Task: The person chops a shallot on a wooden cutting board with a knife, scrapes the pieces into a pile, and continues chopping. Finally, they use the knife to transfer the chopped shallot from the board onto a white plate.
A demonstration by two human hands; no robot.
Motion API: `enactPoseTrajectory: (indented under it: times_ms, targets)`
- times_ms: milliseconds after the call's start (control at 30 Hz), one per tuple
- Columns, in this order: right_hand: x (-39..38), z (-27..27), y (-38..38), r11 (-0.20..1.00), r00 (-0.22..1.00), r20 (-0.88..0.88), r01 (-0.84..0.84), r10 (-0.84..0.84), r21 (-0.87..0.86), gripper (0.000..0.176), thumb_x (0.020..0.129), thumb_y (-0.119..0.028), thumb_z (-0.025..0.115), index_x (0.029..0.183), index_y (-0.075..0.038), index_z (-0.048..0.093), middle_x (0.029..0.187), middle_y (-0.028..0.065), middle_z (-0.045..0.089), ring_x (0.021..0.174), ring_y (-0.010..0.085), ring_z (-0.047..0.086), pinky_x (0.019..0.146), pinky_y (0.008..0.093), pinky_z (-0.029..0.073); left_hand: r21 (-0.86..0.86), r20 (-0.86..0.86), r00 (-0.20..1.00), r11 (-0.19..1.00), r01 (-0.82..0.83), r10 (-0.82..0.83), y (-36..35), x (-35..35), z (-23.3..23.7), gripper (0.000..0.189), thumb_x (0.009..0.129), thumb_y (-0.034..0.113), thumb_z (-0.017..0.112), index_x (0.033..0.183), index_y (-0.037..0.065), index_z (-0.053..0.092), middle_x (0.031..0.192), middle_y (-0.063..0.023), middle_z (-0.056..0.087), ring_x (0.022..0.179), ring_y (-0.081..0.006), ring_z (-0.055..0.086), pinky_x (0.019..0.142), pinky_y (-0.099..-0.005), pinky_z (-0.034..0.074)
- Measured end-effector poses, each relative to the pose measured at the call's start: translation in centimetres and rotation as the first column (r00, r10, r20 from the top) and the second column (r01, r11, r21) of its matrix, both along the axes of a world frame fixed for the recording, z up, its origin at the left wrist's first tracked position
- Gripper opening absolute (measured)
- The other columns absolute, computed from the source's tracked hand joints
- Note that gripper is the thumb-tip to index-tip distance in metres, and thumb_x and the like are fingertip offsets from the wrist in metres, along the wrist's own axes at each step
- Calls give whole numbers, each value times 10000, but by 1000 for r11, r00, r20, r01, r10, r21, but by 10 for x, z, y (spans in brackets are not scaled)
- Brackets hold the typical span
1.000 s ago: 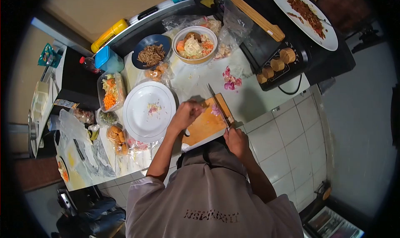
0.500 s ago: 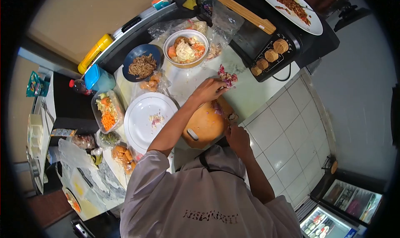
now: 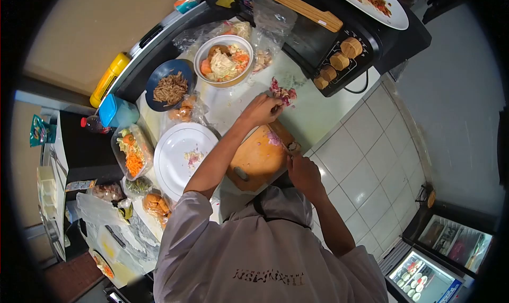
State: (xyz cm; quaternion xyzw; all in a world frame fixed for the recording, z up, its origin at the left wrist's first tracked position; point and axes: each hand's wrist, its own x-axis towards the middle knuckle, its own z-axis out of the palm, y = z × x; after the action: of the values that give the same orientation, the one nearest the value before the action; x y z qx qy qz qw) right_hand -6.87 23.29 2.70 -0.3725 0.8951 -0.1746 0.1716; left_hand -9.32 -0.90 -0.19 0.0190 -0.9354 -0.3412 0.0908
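A wooden cutting board [image 3: 254, 160] lies in front of my body with chopped purple shallot [image 3: 274, 139] near its right edge. My left hand [image 3: 262, 111] is over the board's far edge with its fingers curled together; what they hold, if anything, is hidden. Just beyond those fingertips is a small heap of reddish-purple shallot skins [image 3: 283, 93] on the counter. My right hand [image 3: 305, 174] is closed around a knife at the board's right side, its thin blade [image 3: 287, 150] barely visible. To the left, a white plate [image 3: 172, 168] carries some finely chopped pieces.
Beyond the board stand a white bowl of food [image 3: 224, 62] and a dark blue bowl of shredded meat [image 3: 169, 88]. A container of cut vegetables [image 3: 132, 152] sits left of the plate. A black stove with wooden knobs [image 3: 339, 60] is at the far right, above tiled floor [image 3: 360, 160].
My left hand has drawn back slightly from the shallot skins, leaving them on the counter. My right hand stays beside the board. The whole view has shifted a little.
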Motion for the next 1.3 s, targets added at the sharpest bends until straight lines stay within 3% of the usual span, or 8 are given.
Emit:
enactPoseTrajectory:
  times_ms: [133,333,400,600,733,800,1067,1300]
  targets:
    - [1,-11,1,1000,997,77,16,-16,5,276,953,-279,464,951,-3,486,668,215,616,615,401,632,560,483,524,-72,53,999,997,3,1,0,-4,-4,143,810,159,617,762,27,646,639,-185,601,632,-361,595,593,-434,465]
    - [-1,3,-1,998,989,145,19,-28,65,286,958,-282,456,950,2,485,697,223,628,646,403,645,582,484,535,-2,81,996,1000,-28,28,5,-1,-7,140,791,144,613,743,13,614,653,-183,603,634,-366,594,599,-432,467]
    - [-1,9,-1,996,980,191,38,-53,82,286,961,-281,452,943,3,485,706,230,630,655,400,649,584,483,537,-62,-85,994,996,62,-67,6,1,-11,115,797,141,606,788,27,592,672,-163,588,652,-352,578,627,-426,456]
    - [4,-2,-1,992,987,150,34,-52,122,306,971,-294,452,925,6,483,618,192,624,596,360,656,528,447,540,-37,137,984,992,121,-114,6,0,-4,100,802,155,599,822,57,588,690,-154,613,689,-358,604,636,-436,472]
    - [16,-27,3,993,997,65,30,-38,115,303,963,-291,475,910,7,483,589,174,617,572,356,649,508,438,536,-142,150,984,983,117,-95,9,11,0,107,811,160,593,816,55,575,694,-150,613,699,-358,605,637,-438,470]
    - [13,-26,1,993,999,38,33,-37,113,301,959,-286,483,913,11,483,593,176,617,576,358,649,511,437,535,-56,121,988,993,104,-97,6,11,0,114,809,167,595,811,58,564,721,-141,603,708,-359,592,644,-442,464]
    - [-12,14,2,993,990,117,-90,80,78,409,967,-273,446,1116,106,481,703,162,645,646,345,661,568,416,539,51,77,995,997,54,-58,4,7,-4,109,794,126,614,777,33,558,691,-142,607,689,-351,602,628,-423,467]
    - [-13,-18,3,987,987,139,-98,80,124,456,969,-291,436,1176,115,445,750,203,648,669,359,661,585,428,538,-40,66,996,998,57,-54,9,12,-2,94,782,112,599,769,31,553,689,-158,588,665,-356,574,616,-423,453]
